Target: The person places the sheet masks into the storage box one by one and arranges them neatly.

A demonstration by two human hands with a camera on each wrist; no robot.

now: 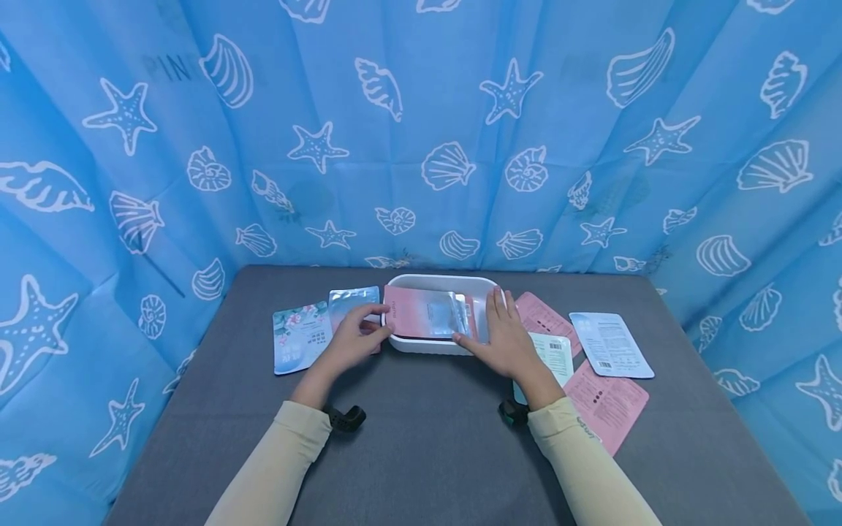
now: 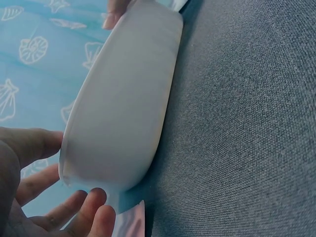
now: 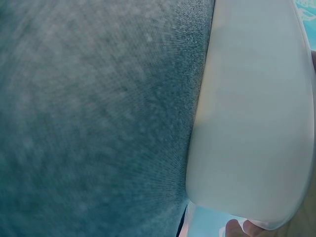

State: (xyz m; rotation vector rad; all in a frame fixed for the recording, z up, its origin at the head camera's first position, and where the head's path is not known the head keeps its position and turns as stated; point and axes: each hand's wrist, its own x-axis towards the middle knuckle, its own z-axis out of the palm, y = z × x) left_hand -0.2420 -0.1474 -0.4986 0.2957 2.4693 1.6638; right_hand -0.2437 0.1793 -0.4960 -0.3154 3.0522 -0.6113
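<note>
A white oblong bin (image 1: 434, 347) stands near the back of the table, with a pink and blue sachet (image 1: 421, 310) lying on top of other packets inside it. My left hand (image 1: 351, 336) holds the bin's left end. Its thumb (image 2: 47, 143) touches the rim near the front corner, while the other fingers bend beside the end wall. At the opposite end, my right hand (image 1: 506, 340) rests with straight fingers along the right rim and its thumb by the front rim. Only a few of its fingertips (image 3: 237, 228) show in the right wrist view, below the bin's end.
Left of the bin lie a flowered blue sachet (image 1: 299, 340) and a pale blue one (image 1: 354, 298). To the right are a pink sachet (image 1: 608, 405), a pale green one (image 1: 555, 354), a white-blue one (image 1: 612, 343) and another pink one (image 1: 549, 321). A blue shell-patterned curtain (image 1: 421, 146) hangs behind.
</note>
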